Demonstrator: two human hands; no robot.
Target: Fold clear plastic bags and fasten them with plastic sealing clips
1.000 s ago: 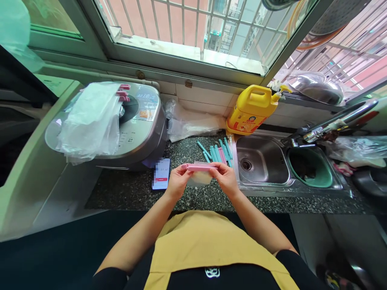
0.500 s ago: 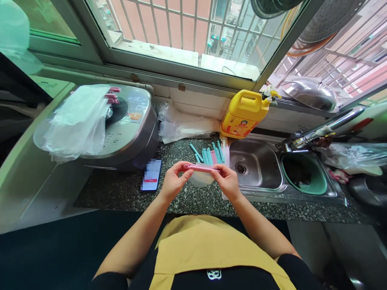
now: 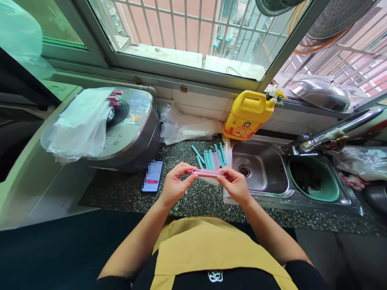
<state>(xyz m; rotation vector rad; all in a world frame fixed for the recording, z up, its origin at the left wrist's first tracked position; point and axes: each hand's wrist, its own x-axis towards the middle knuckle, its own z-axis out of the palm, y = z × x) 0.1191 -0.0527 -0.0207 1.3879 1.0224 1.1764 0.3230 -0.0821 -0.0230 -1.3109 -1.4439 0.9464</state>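
Between both thumbs and fingers, a pink bag sealing clip (image 3: 208,173) is held level above the counter. My left hand (image 3: 175,186) pinches its left end, and my right hand (image 3: 238,186) pinches the right end. A bit of clear plastic bag (image 3: 211,181) shows just below the clip; how it sits in the clip is hard to make out. Beyond my fingers, several teal clips (image 3: 206,158) and a few pink ones lie on the counter. Clear plastic bags with pink clips (image 3: 79,123) rest on the rice cooker at the left.
A phone (image 3: 152,177) lies left of my hands on the speckled counter (image 3: 121,189). More clear bags (image 3: 187,129) lie along the wall. The yellow jug (image 3: 249,114) stands behind the steel sink (image 3: 263,167); a green basin (image 3: 314,179) sits in its right bowl.
The clip is still between both hands, which appear slightly further right. Less of the bag shows under the clip than before. The whole view has shifted a little.
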